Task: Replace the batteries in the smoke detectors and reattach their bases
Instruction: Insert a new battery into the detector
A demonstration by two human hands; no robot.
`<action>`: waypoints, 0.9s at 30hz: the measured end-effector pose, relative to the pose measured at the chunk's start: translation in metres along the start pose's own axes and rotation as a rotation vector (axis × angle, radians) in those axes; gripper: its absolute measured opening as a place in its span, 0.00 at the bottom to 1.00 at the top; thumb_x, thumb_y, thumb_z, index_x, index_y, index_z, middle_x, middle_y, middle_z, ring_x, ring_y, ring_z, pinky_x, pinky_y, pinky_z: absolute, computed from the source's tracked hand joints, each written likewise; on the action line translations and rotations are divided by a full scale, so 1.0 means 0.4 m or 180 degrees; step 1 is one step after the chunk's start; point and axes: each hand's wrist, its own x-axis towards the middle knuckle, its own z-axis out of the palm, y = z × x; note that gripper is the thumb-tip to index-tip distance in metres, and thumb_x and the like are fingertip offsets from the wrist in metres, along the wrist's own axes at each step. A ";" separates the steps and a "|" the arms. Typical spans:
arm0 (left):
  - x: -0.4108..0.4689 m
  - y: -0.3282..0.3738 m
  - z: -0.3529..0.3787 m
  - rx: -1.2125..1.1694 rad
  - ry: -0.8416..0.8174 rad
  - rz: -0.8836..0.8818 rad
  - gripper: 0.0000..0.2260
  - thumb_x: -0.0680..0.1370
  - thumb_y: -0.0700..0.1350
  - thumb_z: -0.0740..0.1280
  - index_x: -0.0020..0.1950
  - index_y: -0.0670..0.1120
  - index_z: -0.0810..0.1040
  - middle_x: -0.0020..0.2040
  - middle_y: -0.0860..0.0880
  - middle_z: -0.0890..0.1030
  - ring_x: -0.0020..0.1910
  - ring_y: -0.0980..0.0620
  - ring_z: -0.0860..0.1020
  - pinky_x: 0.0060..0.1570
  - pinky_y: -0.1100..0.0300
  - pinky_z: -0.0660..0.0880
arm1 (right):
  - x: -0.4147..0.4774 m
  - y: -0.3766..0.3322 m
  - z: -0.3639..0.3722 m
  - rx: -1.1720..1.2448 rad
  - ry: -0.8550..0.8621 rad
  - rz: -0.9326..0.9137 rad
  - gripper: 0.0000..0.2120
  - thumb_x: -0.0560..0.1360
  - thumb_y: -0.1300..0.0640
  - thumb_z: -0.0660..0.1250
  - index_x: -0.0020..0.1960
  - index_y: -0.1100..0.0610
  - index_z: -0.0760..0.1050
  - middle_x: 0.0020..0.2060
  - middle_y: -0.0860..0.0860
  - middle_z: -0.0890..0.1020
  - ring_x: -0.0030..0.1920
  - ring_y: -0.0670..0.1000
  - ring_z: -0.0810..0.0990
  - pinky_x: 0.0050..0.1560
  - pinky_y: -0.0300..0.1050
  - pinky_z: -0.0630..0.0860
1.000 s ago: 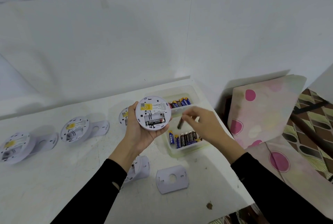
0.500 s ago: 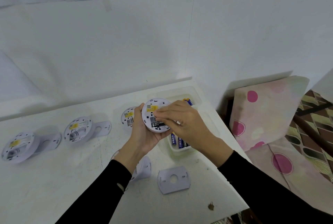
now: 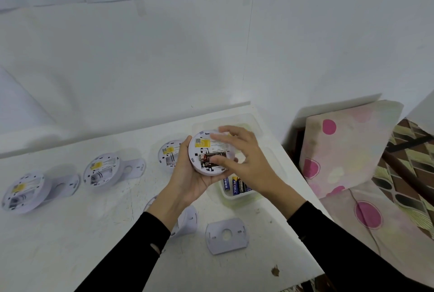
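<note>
- Our left hand (image 3: 187, 174) cups a round white smoke detector (image 3: 204, 146) from below. The thumb curls over the left rim, and the detector's back faces up towards us.
- The battery compartment (image 3: 207, 161), a recess in the middle of that back, holds two dark batteries (image 3: 206, 157) lying side by side.
- Our right hand (image 3: 246, 165) lies over the detector's right half with fingers spread and loosely bent, gripping nothing. Its thumb (image 3: 222, 162) presses on the batteries, and the index fingertip touches the label near the top rim.
- Just below the grip, partly under the right wrist, a clear plastic tub (image 3: 234, 197) sits on the white table (image 3: 94, 233). In it we see spare batteries (image 3: 237, 186), blue and black, in a row; the hand hides the rest.
- Behind the grip stands a second clear tub (image 3: 249, 119). The hands cover its inside, so we cannot tell what it holds.
- Left of the grip three more detectors lie back-up. One (image 3: 168, 153) is just beside the left fingers, and two farther ones (image 3: 101, 172) (image 3: 22, 192) each rest against a flat white base (image 3: 135, 167) (image 3: 64, 185).
- Nearer to us than the grip, a loose base (image 3: 226, 236) lies flat on the table. Another base (image 3: 189, 221) shows partly from under the left forearm.
</note>
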 end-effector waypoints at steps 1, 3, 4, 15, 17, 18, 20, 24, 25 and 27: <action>-0.001 0.002 -0.002 -0.0018 -0.0017 -0.0004 0.28 0.83 0.62 0.52 0.69 0.43 0.74 0.66 0.37 0.78 0.64 0.35 0.77 0.58 0.39 0.78 | -0.004 -0.001 -0.009 0.0302 -0.0111 0.0357 0.23 0.71 0.49 0.74 0.65 0.45 0.75 0.66 0.42 0.73 0.67 0.40 0.67 0.69 0.41 0.66; -0.002 0.007 -0.001 -0.0001 -0.0004 0.0029 0.28 0.83 0.61 0.52 0.70 0.42 0.73 0.65 0.37 0.79 0.63 0.35 0.78 0.58 0.37 0.77 | -0.009 -0.001 -0.020 0.1211 -0.0265 0.1036 0.26 0.74 0.50 0.71 0.71 0.46 0.69 0.66 0.42 0.74 0.67 0.41 0.71 0.70 0.43 0.68; -0.003 0.008 0.002 0.0039 0.0002 0.0050 0.28 0.83 0.61 0.52 0.70 0.42 0.73 0.64 0.37 0.80 0.62 0.36 0.79 0.58 0.37 0.77 | -0.011 0.001 -0.019 0.1692 -0.0286 0.1334 0.25 0.76 0.51 0.68 0.72 0.48 0.68 0.65 0.44 0.76 0.66 0.43 0.74 0.69 0.45 0.70; -0.043 0.027 -0.038 0.0611 -0.0585 0.0346 0.42 0.64 0.42 0.82 0.75 0.47 0.67 0.70 0.40 0.75 0.67 0.37 0.76 0.56 0.37 0.78 | -0.021 -0.024 0.000 0.3293 0.0102 0.2047 0.16 0.80 0.60 0.62 0.66 0.62 0.74 0.60 0.60 0.80 0.62 0.60 0.78 0.62 0.54 0.76; -0.049 0.030 -0.043 0.0726 -0.0615 0.0339 0.44 0.63 0.41 0.83 0.76 0.48 0.67 0.70 0.40 0.76 0.66 0.37 0.76 0.57 0.36 0.77 | -0.022 -0.027 0.004 0.3382 0.0103 0.2086 0.17 0.79 0.61 0.63 0.67 0.62 0.73 0.60 0.61 0.80 0.62 0.61 0.78 0.63 0.57 0.75; -0.050 0.031 -0.044 0.0761 -0.0616 0.0333 0.44 0.63 0.40 0.83 0.76 0.48 0.67 0.69 0.40 0.76 0.66 0.37 0.76 0.57 0.35 0.77 | -0.023 -0.027 0.006 0.3370 0.0086 0.2089 0.17 0.79 0.61 0.63 0.68 0.62 0.72 0.60 0.61 0.80 0.62 0.61 0.78 0.64 0.58 0.74; -0.053 0.034 -0.044 0.0779 -0.0604 0.0334 0.45 0.62 0.41 0.83 0.75 0.48 0.67 0.68 0.41 0.77 0.65 0.37 0.77 0.56 0.37 0.78 | -0.026 -0.029 0.008 0.3345 0.0063 0.2092 0.17 0.79 0.61 0.63 0.68 0.61 0.72 0.60 0.60 0.80 0.62 0.61 0.78 0.64 0.59 0.74; -0.057 0.035 -0.046 0.0777 -0.0617 0.0404 0.43 0.63 0.42 0.83 0.75 0.48 0.68 0.68 0.41 0.78 0.65 0.37 0.77 0.54 0.40 0.79 | -0.026 -0.030 0.009 0.3436 0.0141 0.2124 0.18 0.79 0.58 0.63 0.68 0.60 0.72 0.60 0.59 0.80 0.62 0.61 0.78 0.62 0.57 0.76; -0.055 0.034 -0.047 0.0781 -0.0623 0.0416 0.42 0.64 0.42 0.82 0.75 0.48 0.68 0.68 0.41 0.78 0.65 0.37 0.77 0.54 0.40 0.79 | -0.026 -0.030 0.008 0.3450 0.0153 0.2123 0.18 0.79 0.57 0.63 0.68 0.60 0.72 0.61 0.59 0.80 0.62 0.61 0.78 0.62 0.56 0.76; -0.052 0.032 -0.046 0.0797 -0.0629 0.0426 0.41 0.65 0.41 0.81 0.75 0.48 0.67 0.68 0.41 0.77 0.65 0.37 0.77 0.54 0.39 0.79 | -0.026 -0.029 0.009 0.3462 0.0176 0.2126 0.19 0.79 0.57 0.62 0.68 0.61 0.72 0.61 0.59 0.80 0.63 0.61 0.77 0.61 0.56 0.77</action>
